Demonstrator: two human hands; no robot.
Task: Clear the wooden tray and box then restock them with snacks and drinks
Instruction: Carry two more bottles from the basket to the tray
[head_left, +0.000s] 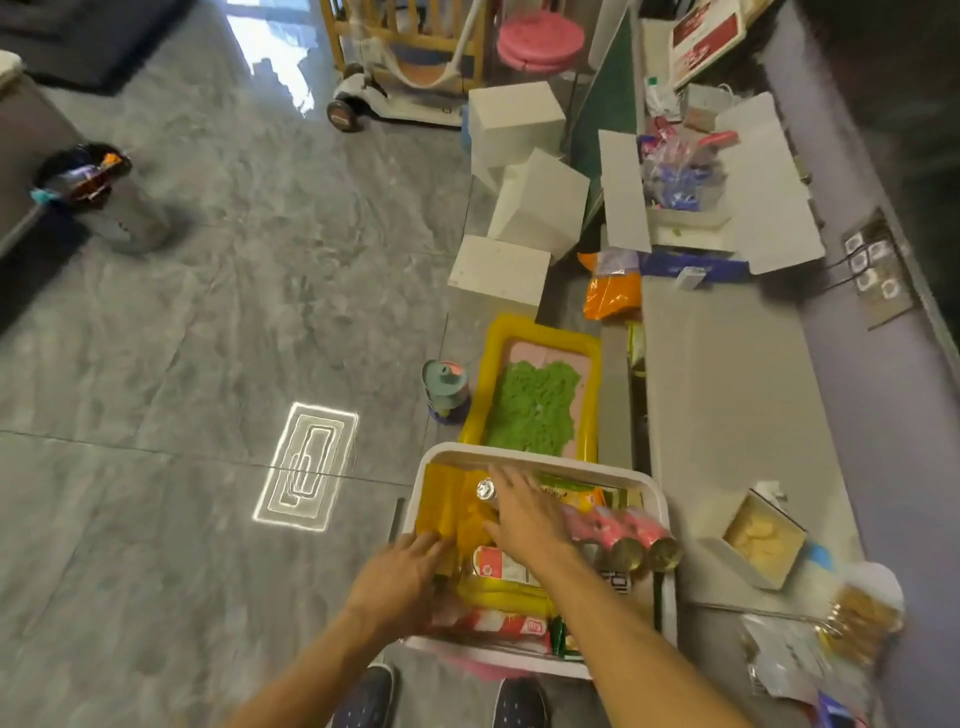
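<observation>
A white bin (540, 460) full of snacks and drinks stands on the floor in front of my feet. It holds yellow snack packets (444, 506), a red-and-white packet (501, 564), pink cans (618, 530) lying on their sides and a silver-topped can (485, 488). My left hand (405, 577) rests on the yellow packets at the bin's left side, fingers spread. My right hand (524, 514) lies flat and open over the middle of the bin, beside the silver-topped can. Motion blur hides whether either hand grips anything. No wooden tray is in view.
A yellow tray of green sand (535, 400) and a small grey cup (445, 387) lie beyond the bin. White boxes (535, 202), an orange bag (613, 293) and an open carton (691, 197) stand further back. A small open box (763, 538) and cookie packs (862, 618) sit on the ledge, right.
</observation>
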